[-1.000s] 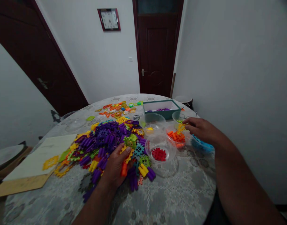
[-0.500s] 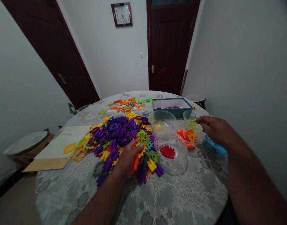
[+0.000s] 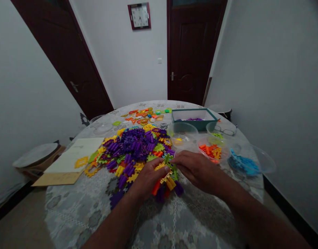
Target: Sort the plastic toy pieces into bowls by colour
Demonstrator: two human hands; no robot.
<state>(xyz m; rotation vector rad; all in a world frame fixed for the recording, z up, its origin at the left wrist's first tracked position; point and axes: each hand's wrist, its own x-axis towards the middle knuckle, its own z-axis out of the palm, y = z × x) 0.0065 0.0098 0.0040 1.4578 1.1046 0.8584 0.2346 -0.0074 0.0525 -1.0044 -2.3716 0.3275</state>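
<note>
My left hand is closed around yellow toothed plastic building pieces, thumb on top, with an orange piece by its lower side. My right hand has come alongside, its fingers pinched at the edge of a green toothed building piece. Whether the green and yellow pieces are joined I cannot tell. Both hands are over the near right side of a heaped pile of mostly purple building pieces. The right hand hides most of one clear bowl behind it.
Clear bowls hold yellow, orange, green and blue pieces. Behind them stands a green-edged box beside eyeglasses. Paper sheets lie left. Flat coloured pieces are spread at the back.
My right hand has moved left from the green-piece bowl to meet my left hand, and now pinches a green piece. The left hand still holds yellow pieces. The view has shifted slightly.
</note>
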